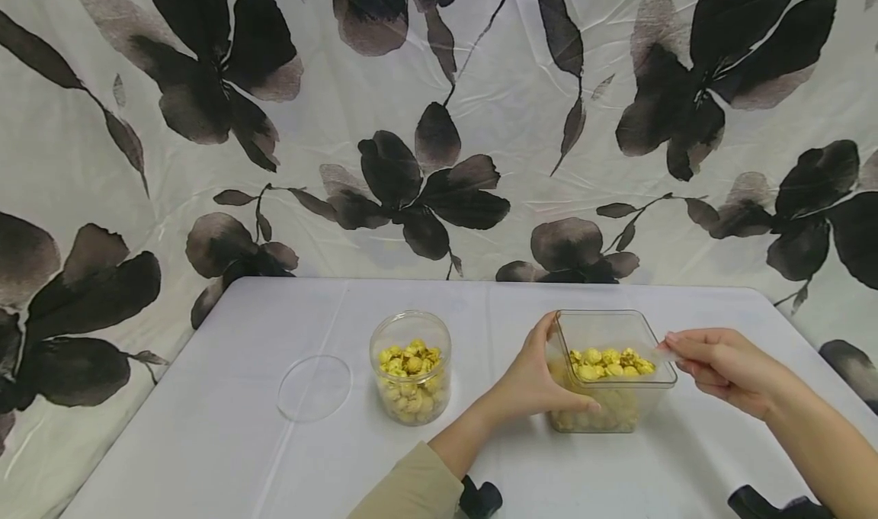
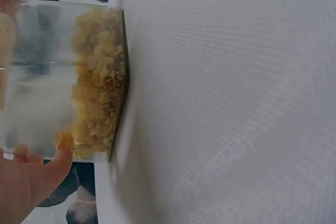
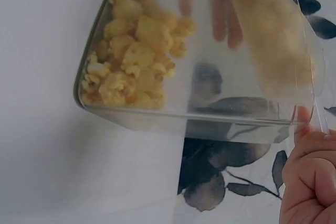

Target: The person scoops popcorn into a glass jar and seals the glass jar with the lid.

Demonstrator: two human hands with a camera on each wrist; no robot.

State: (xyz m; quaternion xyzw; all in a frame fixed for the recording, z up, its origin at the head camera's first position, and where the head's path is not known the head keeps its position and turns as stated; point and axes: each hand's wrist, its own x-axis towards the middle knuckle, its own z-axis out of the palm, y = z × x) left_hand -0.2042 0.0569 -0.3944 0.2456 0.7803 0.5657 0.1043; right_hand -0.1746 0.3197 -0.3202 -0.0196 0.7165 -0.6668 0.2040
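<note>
A clear rectangular container (image 1: 595, 420) stands on the table, with yellow popcorn (image 2: 100, 82) in its lower part. My left hand (image 1: 531, 378) grips the container's left side, thumb across the front and fingers toward the back. At the right rim, my right hand (image 1: 727, 366) pinches the thin end of a clear plastic scoop (image 1: 667, 353). In the right wrist view, a blurred yellowish mass (image 3: 273, 40) shows near the container's mouth; whether it lies in the scoop is hard to tell. The scoop's far end is mostly hidden.
Left of the container stands a round clear jar (image 1: 411, 397), uncovered and holding popcorn. A clear round lid (image 1: 314, 388) lies flat farther left on the white table (image 1: 206, 443). Behind the table hangs a flower-patterned cloth (image 1: 425, 69).
</note>
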